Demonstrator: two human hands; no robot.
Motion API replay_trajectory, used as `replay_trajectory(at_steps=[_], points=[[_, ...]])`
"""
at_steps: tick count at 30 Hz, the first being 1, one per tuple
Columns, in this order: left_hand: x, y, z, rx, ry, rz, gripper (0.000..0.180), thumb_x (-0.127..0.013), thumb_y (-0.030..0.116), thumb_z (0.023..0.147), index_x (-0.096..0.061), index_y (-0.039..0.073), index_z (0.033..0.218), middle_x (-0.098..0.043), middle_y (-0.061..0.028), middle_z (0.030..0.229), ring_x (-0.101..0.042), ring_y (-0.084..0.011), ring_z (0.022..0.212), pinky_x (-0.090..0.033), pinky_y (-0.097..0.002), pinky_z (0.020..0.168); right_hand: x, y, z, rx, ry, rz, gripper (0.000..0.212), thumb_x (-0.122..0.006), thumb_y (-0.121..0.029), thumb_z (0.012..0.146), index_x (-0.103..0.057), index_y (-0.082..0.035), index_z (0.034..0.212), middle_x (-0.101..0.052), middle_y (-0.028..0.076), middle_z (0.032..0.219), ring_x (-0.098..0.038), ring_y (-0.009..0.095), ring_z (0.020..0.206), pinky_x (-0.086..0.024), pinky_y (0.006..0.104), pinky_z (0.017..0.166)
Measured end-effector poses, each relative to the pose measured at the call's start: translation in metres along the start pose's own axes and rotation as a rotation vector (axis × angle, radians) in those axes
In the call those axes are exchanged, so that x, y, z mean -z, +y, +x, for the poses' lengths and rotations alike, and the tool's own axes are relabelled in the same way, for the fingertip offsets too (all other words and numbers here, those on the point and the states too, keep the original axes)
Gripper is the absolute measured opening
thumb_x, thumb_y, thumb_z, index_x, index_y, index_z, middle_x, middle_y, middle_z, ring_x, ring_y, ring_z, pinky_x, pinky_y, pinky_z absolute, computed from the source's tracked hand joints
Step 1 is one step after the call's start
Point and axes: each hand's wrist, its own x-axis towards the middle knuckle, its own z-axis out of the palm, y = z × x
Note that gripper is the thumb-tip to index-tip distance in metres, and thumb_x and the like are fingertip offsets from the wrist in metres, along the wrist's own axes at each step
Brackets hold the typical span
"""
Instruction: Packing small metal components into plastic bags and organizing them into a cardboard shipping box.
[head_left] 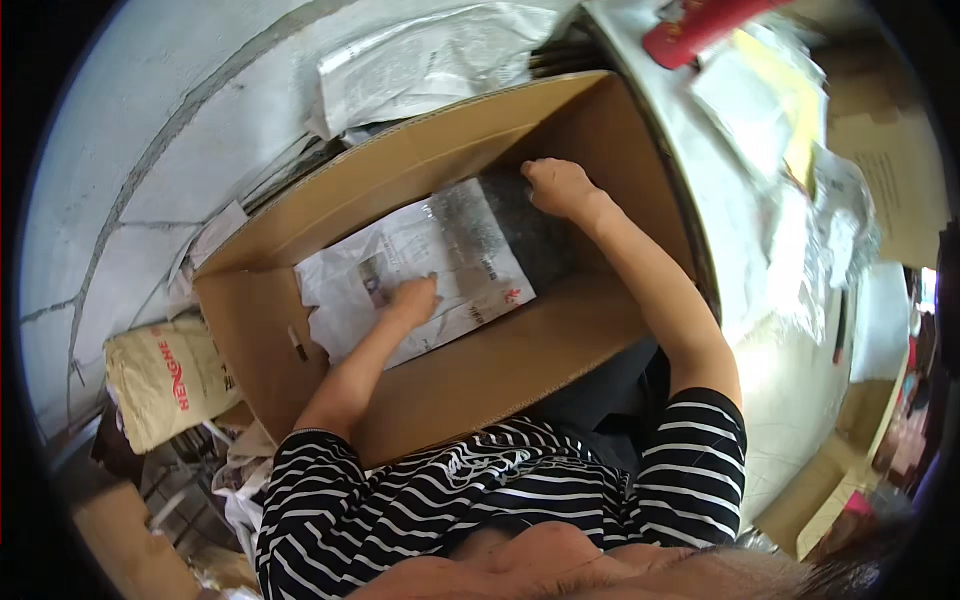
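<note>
A large brown cardboard box (560,320) stands open in front of me, and both my arms reach down into it. White printed plastic packaging (405,240) lies flat inside, with a greyish see-through band near its right end. On this packaging rests my left hand (413,300), palm side down with its fingers reaching forward; nothing shows in its grasp. Dark grey sheet material (535,235) lies at the box's right end. Just above it is my right hand (558,188), its fingers curled closed near the far right corner; what they hold, if anything, is hidden.
Crumpled clear plastic (430,60) lies beyond the box's far wall. To the right, a pale surface carries a red object (690,35) and loose plastic bags (810,230). A tan printed sack (165,385) stands at the left, above a metal frame.
</note>
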Motion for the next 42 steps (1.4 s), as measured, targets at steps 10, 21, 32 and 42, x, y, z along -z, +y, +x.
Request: replay_trajectory(at_steps=[10,21,32,42], points=[[-0.118,0.010,0.002,-0.382,-0.057,0.208,0.056,-0.046,0.015,0.091,-0.035,0.000,0.143,-0.067,-0.0235,0.093,-0.066,-0.0386,0.078,-0.053,-0.0480,0.066,0.084,-0.045,-0.276,-0.015,0.473,0.123,0.030,-0.063,-0.015,0.081,-0.059,-0.003,0.108,-0.062,0.014,0.095,-0.062,0.033,0.092,-0.052,0.0416,0.076],[0.021,0.066,-0.001,-0.454,-0.248,-0.010,0.036,-0.052,0.021,0.091,-0.060,-0.004,0.115,-0.067,-0.0259,0.097,-0.065,-0.0369,0.092,-0.049,-0.0454,0.081,-0.005,-0.080,-0.547,-0.536,0.805,0.269,0.025,-0.065,-0.015,0.083,-0.060,-0.004,0.105,-0.063,0.013,0.092,-0.063,0.034,0.087,-0.052,0.0432,0.072],[0.104,0.227,-0.094,-0.619,0.325,-0.285,0.032,-0.056,0.011,0.095,-0.058,-0.006,0.121,-0.065,-0.0148,0.112,-0.061,-0.0200,0.103,-0.047,-0.0314,0.091,-0.109,-0.119,-0.704,-1.033,1.224,0.558,0.030,-0.064,-0.018,0.085,-0.065,-0.005,0.113,-0.067,0.015,0.110,-0.065,0.032,0.101,-0.052,0.0378,0.086],[0.149,0.357,-0.032,-0.791,0.765,-0.571,0.030,-0.066,0.009,0.086,-0.061,-0.001,0.114,-0.065,-0.0132,0.110,-0.064,-0.0226,0.098,-0.051,-0.0307,0.083,-0.127,-0.108,-0.695,-1.109,1.178,0.627,0.025,-0.062,-0.002,0.084,-0.064,0.000,0.109,-0.068,0.019,0.099,-0.067,0.033,0.092,-0.051,0.0353,0.082]])
